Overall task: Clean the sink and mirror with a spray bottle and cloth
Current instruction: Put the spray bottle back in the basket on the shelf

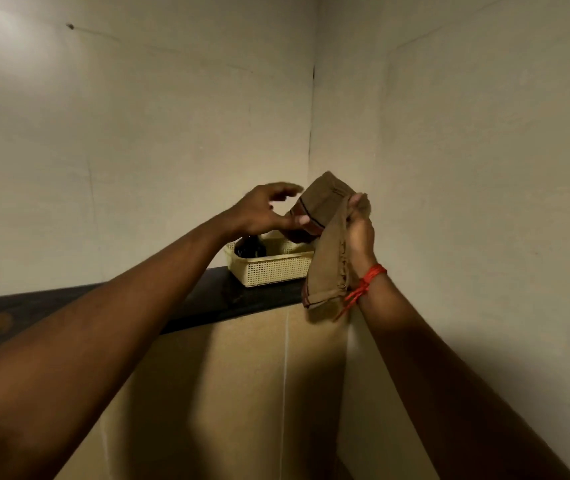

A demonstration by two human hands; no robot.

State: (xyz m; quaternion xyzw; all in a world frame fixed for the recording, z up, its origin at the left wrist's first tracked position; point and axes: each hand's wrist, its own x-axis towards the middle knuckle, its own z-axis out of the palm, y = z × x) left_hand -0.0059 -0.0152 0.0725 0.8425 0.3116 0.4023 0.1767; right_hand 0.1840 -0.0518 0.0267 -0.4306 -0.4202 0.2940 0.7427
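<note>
My right hand (359, 233) is raised near the room's corner and grips a brown cloth (328, 265) with a dark stripe; the cloth hangs down past my wrist, which wears a red thread. My left hand (266, 211) reaches in from the left with fingers spread, its thumb touching the cloth's upper fold. No spray bottle, sink or mirror shows in the head view.
A cream plastic basket (273, 268) stands on a dark shelf (69, 306) below my hands, with a dark object (250, 247) inside it. Pale walls meet in a corner behind, and a tan panel runs under the shelf.
</note>
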